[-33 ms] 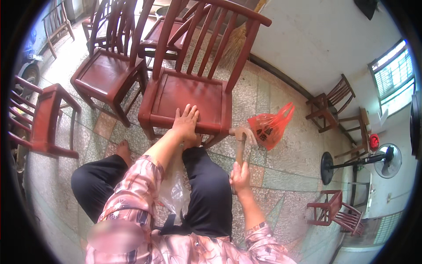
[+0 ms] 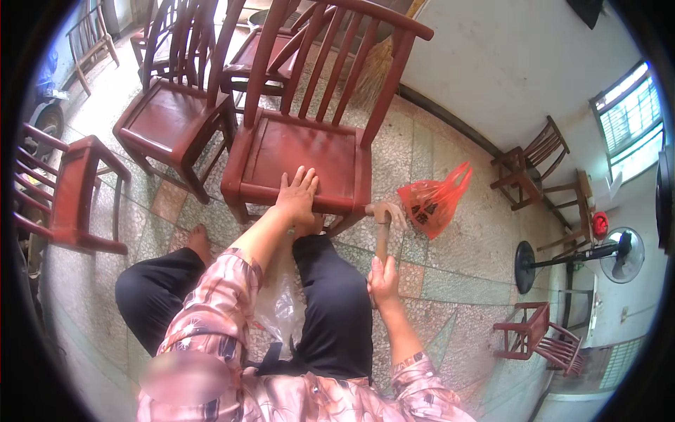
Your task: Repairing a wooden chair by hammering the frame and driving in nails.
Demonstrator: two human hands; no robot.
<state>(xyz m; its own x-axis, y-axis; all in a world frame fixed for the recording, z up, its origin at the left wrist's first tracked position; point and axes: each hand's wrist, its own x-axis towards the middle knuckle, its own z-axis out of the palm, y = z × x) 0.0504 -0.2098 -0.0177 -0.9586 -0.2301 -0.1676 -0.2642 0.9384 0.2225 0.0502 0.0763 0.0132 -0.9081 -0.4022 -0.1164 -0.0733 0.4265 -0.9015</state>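
While my left hand (image 2: 298,199) lies open, pressing the chair (image 2: 295,151) seat steady, my right hand (image 2: 383,280) fingers should grip the hammer (image 2: 383,224) firmly, aimed at its front corner.

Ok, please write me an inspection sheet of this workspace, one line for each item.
Surface: tiled stone floor, person sitting on it.
Job's things: red wooden chair in front; hammer, head near the seat's right front corner.
Clutter: orange plastic bag on the floor; clear plastic bag between the legs.
Grips: left hand flat on the seat's front edge; right hand closed on the hammer handle.
Cables: nothing seen.
Surroundings: more red chairs, a standing fan, white wall, broom.
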